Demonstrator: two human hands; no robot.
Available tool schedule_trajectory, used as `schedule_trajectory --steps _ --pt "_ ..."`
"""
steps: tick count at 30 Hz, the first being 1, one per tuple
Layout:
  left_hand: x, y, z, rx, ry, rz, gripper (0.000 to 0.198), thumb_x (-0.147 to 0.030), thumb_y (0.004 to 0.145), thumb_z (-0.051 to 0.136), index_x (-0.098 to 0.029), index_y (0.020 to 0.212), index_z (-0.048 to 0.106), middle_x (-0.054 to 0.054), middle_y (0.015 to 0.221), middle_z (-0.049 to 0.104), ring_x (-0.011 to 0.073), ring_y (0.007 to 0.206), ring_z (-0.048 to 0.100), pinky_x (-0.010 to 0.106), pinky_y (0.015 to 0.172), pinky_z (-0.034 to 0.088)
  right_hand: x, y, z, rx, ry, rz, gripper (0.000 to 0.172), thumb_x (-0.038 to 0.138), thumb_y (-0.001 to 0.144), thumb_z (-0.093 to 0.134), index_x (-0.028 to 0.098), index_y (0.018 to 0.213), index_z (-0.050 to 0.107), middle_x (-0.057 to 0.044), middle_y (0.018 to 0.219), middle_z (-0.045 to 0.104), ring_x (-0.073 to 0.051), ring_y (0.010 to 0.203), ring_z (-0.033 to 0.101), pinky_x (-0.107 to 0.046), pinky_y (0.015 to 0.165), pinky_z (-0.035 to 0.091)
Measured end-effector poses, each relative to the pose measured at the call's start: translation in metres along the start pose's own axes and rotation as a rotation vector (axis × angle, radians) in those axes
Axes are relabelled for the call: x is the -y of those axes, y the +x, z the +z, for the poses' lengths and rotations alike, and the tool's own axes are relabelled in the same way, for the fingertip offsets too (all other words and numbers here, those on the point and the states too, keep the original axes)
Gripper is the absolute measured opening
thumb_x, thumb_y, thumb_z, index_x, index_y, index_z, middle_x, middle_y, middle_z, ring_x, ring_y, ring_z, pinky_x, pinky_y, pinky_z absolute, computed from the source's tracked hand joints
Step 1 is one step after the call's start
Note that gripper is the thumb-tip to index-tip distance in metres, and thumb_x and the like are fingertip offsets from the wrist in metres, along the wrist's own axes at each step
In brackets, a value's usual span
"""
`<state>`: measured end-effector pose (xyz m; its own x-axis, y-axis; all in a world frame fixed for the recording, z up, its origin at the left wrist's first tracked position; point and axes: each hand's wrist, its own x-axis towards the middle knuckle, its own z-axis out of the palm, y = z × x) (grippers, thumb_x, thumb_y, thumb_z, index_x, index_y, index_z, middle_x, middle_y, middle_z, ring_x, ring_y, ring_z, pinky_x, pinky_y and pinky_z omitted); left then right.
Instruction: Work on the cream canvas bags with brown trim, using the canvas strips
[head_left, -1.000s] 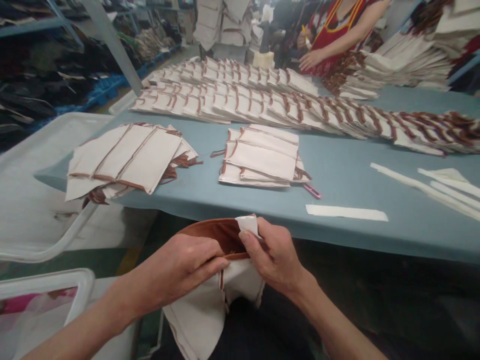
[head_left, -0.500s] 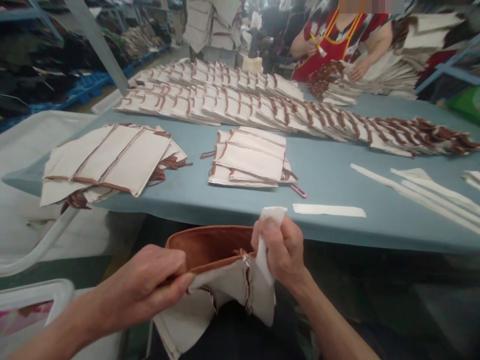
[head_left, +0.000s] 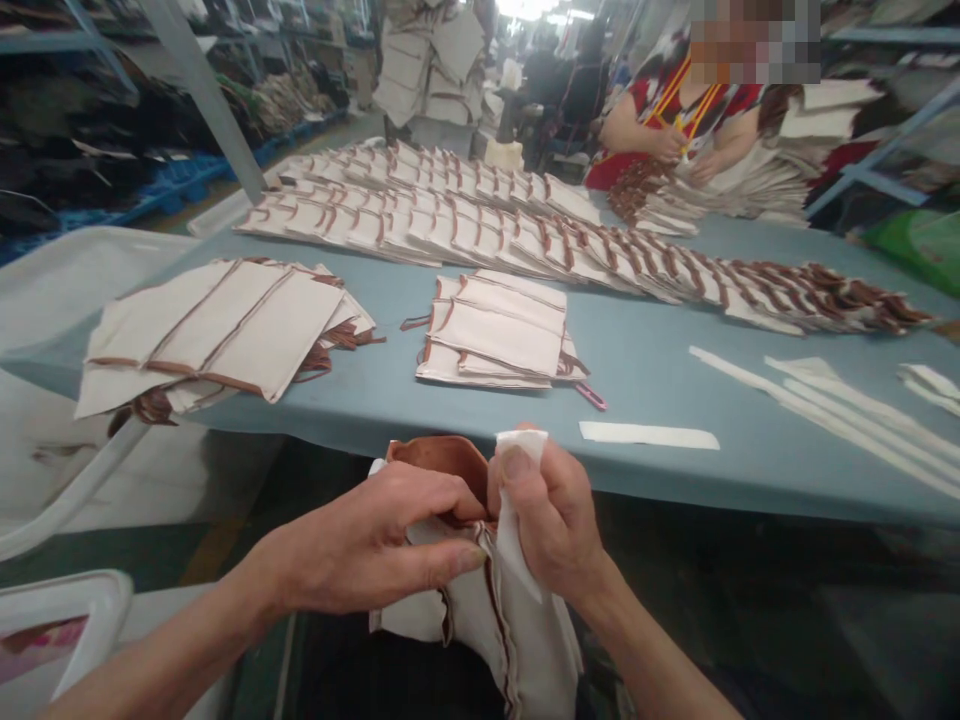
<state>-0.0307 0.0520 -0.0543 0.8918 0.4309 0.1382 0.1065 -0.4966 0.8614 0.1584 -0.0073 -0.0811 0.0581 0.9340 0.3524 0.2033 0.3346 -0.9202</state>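
Note:
In my lap below the table edge is a sewn fabric piece (head_left: pixel 536 640), cream outside with a brown inside and dark brown seams. It looks like a bag body, bent into a curve. My left hand (head_left: pixel 405 535) grips its upper edge beside a seam, thumb on the cream side and fingers over the brown side. Pressed close by, my right hand (head_left: pixel 555 500) is closed round a white strip (head_left: pixel 516 540) and the edge of the same piece. The strip's top end sticks up above the right thumb. Fingertips of the right hand are partly hidden.
The blue-covered table (head_left: pixel 645 390) carries a left stack of cream pieces (head_left: pixel 217 320), a middle stack (head_left: pixel 502 330), a pink tool (head_left: pixel 591 397), a short white strip (head_left: pixel 649 435) and longer strips. Long rows of pieces (head_left: pixel 450 215) lie behind. Across the table, a co-worker (head_left: pixel 682 140) handles pieces.
My left hand has moved right along the brown edge, up to the seam beside my right hand. The fabric piece has bunched and turned. My right hand has shifted slightly left, still holding the strip.

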Motion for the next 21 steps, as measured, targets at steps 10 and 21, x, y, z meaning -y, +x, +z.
schedule_trajectory --steps 10,21 --pt "0.004 0.005 0.004 -0.010 -0.158 -0.192 0.018 -0.018 0.093 0.055 -0.013 0.083 0.068 -0.005 0.069 0.058 0.0080 0.062 0.049 0.017 0.060 0.038 -0.016 0.007 -0.008 -0.061 0.169 0.174 0.040 0.045 0.105 0.054 0.019 0.077 0.065 0.000 0.068 0.064 -0.012 0.056 0.056 -0.024 0.054 0.044" --pt "0.003 0.006 0.017 -0.151 -0.225 -0.421 0.021 -0.024 0.092 0.057 -0.014 0.078 0.071 -0.005 0.065 0.059 0.0080 0.057 0.047 0.017 0.052 0.036 -0.001 -0.025 -0.029 -0.017 0.066 0.569 0.023 0.037 0.088 0.071 0.019 0.080 0.061 0.006 0.061 0.053 -0.010 0.050 0.047 -0.020 0.046 0.040"
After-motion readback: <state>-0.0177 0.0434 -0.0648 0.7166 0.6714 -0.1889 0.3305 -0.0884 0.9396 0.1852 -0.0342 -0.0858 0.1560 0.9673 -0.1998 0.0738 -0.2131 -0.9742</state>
